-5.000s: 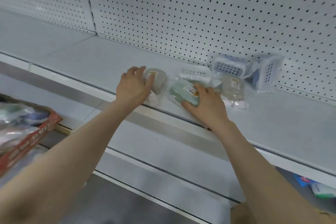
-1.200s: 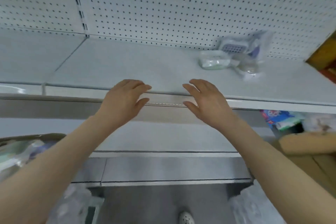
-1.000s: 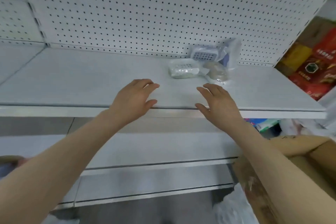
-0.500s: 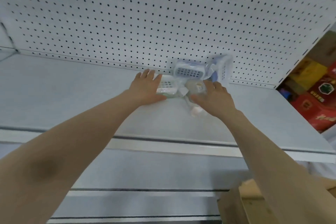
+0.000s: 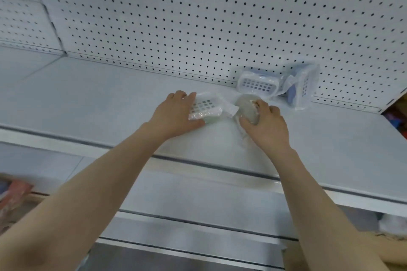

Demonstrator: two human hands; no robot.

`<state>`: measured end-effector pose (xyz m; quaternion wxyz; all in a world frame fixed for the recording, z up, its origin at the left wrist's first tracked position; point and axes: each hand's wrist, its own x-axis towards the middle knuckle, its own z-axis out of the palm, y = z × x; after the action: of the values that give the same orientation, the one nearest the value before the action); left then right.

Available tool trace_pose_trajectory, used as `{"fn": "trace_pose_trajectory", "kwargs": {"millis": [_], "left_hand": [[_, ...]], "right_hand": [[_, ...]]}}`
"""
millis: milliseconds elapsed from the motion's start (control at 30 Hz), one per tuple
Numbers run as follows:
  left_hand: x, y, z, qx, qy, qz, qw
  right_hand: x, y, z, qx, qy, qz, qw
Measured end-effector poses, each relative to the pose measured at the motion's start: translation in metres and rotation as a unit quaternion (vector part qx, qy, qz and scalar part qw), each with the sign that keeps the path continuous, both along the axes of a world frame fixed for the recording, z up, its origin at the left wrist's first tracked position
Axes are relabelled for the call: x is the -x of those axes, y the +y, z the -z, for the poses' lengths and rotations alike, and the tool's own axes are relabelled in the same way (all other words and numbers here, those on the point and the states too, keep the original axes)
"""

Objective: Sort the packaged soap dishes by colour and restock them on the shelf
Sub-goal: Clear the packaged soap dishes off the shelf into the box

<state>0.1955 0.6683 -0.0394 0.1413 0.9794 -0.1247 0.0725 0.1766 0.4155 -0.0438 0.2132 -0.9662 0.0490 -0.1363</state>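
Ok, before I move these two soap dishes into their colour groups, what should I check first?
1. The left hand grips the pale green dish: ok.
2. The right hand grips the beige dish: ok.
3. Wrappers of those two dishes are free of each other: cannot tell, loose plastic lies between them.
4. The lying blue dish and the standing blue dish are grouped together at the pegboard: ok.
5. Bare shelf to the left for another colour group: ok.
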Motion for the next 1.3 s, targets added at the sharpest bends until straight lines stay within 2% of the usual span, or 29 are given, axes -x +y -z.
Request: {"fn": "trace_pose_trajectory", "kwargs": {"millis": [200,433,767,933,1033,1133,1300], "left_hand": [[0.070,0.075,0.007,0.050,-0.067,-0.109,0.991],[0.145,0.191,0.013,0.082,-0.125,-0.233,0.961],[0.268,0.376,0.029,0.135,-0.169,-0.420,0.881],[0.339,0.466,0.060,0.121,-0.130,-0.515,0.838],[0.386,0.509,0.090,0.122,-0.084,-0.581,0.801],[0.426,0.537,0.119,0.127,-0.033,-0.638,0.759],[0.450,0.550,0.154,0.146,-0.003,-0.677,0.722]], "right_hand": [[0.034,0.080,0.003,-0.064,-0.048,-0.073,0.994],[0.069,0.219,0.012,-0.106,-0.083,-0.187,0.973],[0.122,0.435,0.031,-0.119,-0.123,-0.359,0.917],[0.157,0.530,0.060,-0.115,-0.079,-0.441,0.887],[0.176,0.578,0.090,-0.113,-0.013,-0.481,0.869],[0.188,0.617,0.119,-0.081,0.049,-0.506,0.858],[0.175,0.669,0.140,-0.002,0.090,-0.556,0.826]]}}
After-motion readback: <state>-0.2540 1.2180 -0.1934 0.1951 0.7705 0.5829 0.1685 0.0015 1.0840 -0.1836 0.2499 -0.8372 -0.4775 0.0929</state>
